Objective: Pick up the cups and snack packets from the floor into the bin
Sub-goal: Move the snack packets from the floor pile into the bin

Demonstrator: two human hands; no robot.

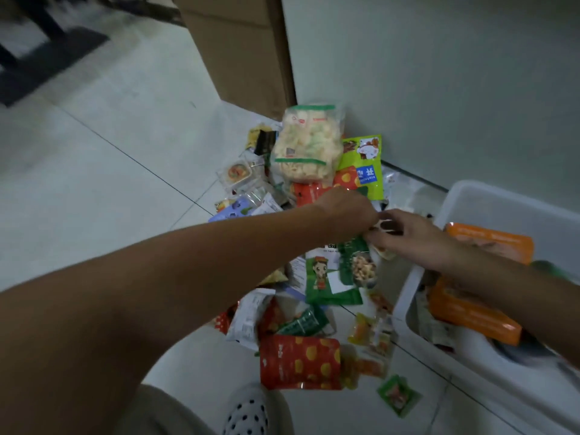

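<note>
Green packet [356, 265] | beneath left hand [348, 211], right hand [411, 237] | right grip seemingly pinching

Materials and finishes

Glossy plastic film is seen on the snack packets [299, 362]; the bin [405, 304] is of smooth white plastic, the floor [103, 158] of polished tile, the box [238, 48] of matt cardboard.

The left hand [348, 211] and right hand [408, 240] are bare, forearms too. At bottom centre, khaki fabric [163, 412] covers a leg, beside a white clog [248, 412] with dark holes.
</note>
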